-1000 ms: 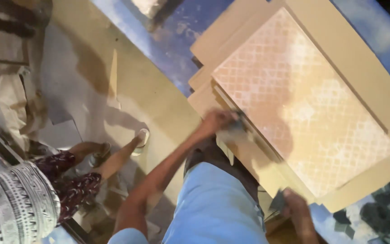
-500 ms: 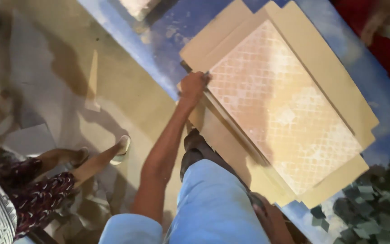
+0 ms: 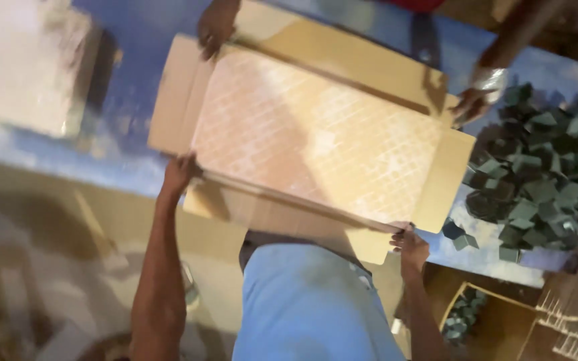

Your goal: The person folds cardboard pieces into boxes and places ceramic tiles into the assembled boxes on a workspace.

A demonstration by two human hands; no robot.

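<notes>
A large pinkish tile with a diamond pattern lies on an unfolded cardboard box, flaps spread, on a blue tabletop. My left hand grips the tile's near left corner, where it meets the near flap. At the near right corner my right hand has closed on the tile's edge. Another person's two hands hold the far side, one hand at the far left corner and the other hand at the far right. My light blue shirt fills the lower middle.
A heap of small dark green corner pieces lies on the table just right of the box. Below the table edge an open brown carton holds more of them. A sandy floor with debris is at lower left.
My view has swung so the box lies more level across the frame. My right hand rose to the near right corner. The other person's hands have come into view on the far side.
</notes>
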